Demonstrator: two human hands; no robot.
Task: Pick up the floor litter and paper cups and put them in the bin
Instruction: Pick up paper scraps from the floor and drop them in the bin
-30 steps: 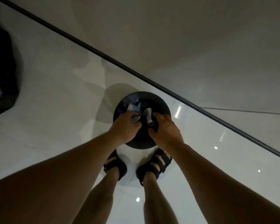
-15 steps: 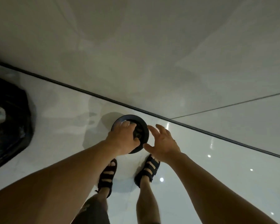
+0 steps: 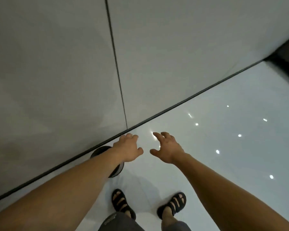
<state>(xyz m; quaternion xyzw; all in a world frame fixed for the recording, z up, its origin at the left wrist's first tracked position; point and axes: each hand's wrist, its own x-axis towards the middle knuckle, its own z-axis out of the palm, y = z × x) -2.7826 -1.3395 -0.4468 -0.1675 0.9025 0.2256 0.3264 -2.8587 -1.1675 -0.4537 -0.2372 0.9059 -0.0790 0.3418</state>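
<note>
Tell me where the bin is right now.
Head view, left of centre: the black round bin sits beside the wall's dark base strip, mostly hidden under the left forearm, ahead of the left sandal.

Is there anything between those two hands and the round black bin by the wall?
Nothing visible blocks it. The bin stands on the floor by the wall, mostly covered in view by the left forearm. The left hand and right hand, both open and empty, reach just beyond it.
</note>
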